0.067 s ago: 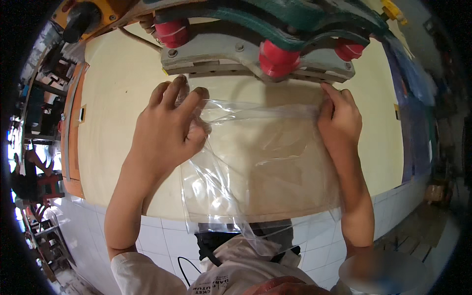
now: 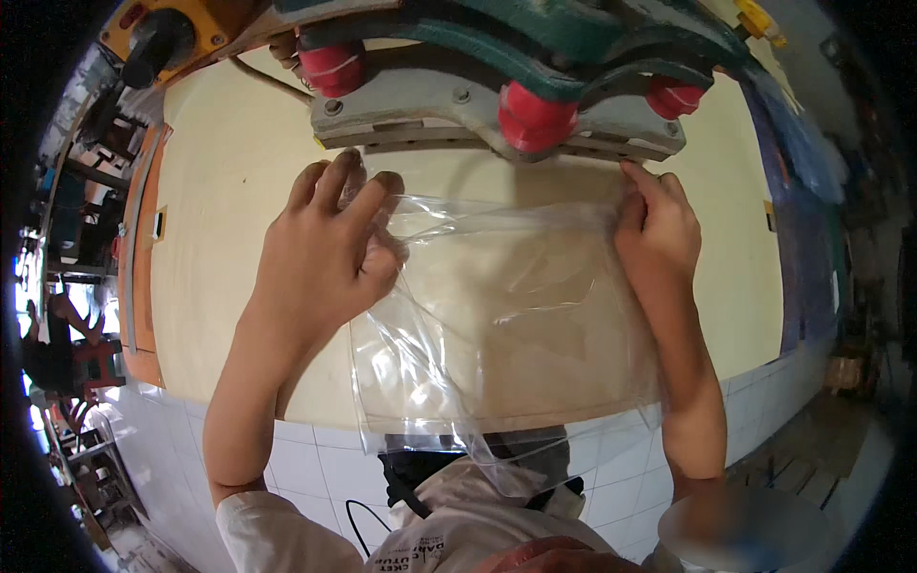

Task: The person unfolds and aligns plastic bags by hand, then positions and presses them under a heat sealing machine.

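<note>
A sheet of clear plastic (image 2: 544,315) lies on the pale tabletop, creased and shiny, its near end hanging over the front edge. My left hand (image 2: 320,234) grips its far left corner, where the plastic bunches between thumb and fingers. At the far right corner, my right hand (image 2: 659,224) holds the sheet with the thumb against it and the index finger stretched forward. Both hands' fingertips are close to the near edge of a long grey metal press bar (image 2: 401,110). The sheet's far edge is hard to make out just below that bar.
Above the bar is a dark green machine frame (image 2: 430,24) with red knob-like mounts (image 2: 538,116). A yellow box with a black knob (image 2: 158,48) is at upper left. Bluish plastic (image 2: 802,153) hangs along the right side of the tabletop (image 2: 210,258). White floor tiles show below.
</note>
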